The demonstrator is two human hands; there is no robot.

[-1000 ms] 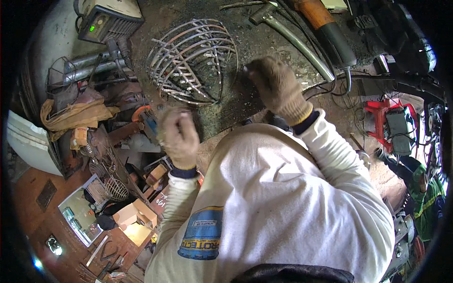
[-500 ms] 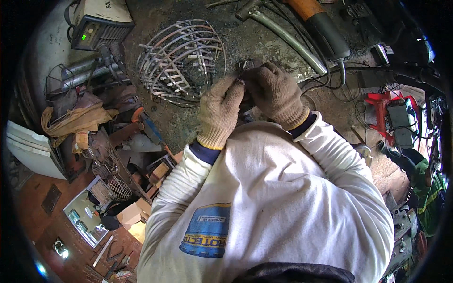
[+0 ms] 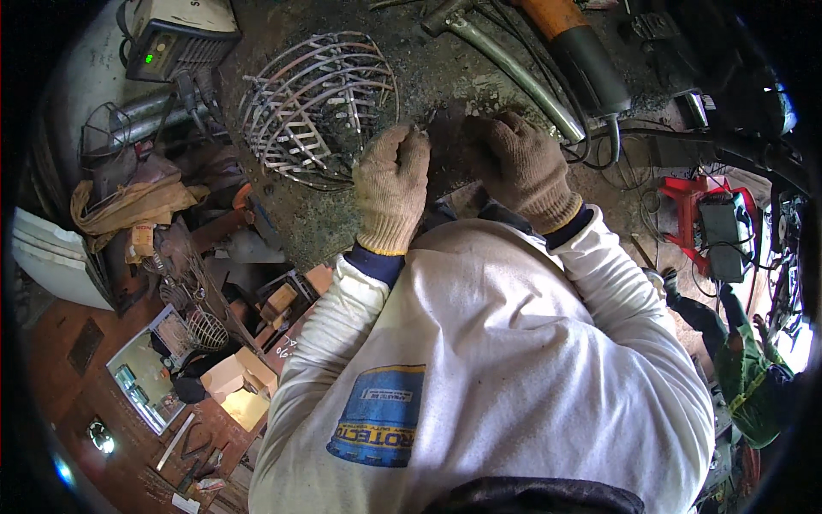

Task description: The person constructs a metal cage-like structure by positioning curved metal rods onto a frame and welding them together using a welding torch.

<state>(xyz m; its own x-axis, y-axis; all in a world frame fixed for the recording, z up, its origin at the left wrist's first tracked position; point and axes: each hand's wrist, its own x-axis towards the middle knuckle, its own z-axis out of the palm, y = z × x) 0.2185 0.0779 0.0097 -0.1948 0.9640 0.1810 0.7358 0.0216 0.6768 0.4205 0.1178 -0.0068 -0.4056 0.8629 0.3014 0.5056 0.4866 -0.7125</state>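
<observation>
Both of my hands wear brown knitted gloves and are raised in front of my chest, a little apart. My left hand (image 3: 392, 187) is closed, thumb against the fingers; a tiny pale bit shows at its tip, too small to name. The fingers of my right hand (image 3: 524, 171) are curled inward, and whatever they hold, if anything, is hidden. Just left of my left hand lies a round cage of bent, welded metal rods (image 3: 321, 107). Beyond my right hand is a hammer with a metal tube handle (image 3: 518, 77), beside an orange and black angle grinder (image 3: 582, 60).
A welding machine (image 3: 184, 47) with a lit green display stands at the far left. Cloth (image 3: 128, 210), wood and scrap fill the left side. A red stand (image 3: 679, 224) and cables (image 3: 638, 188) lie to the right. Another person in green (image 3: 745, 385) is at the right.
My hands have moved apart from where they met, the right one shifting rightward. At the right, the person in green has moved farther into view.
</observation>
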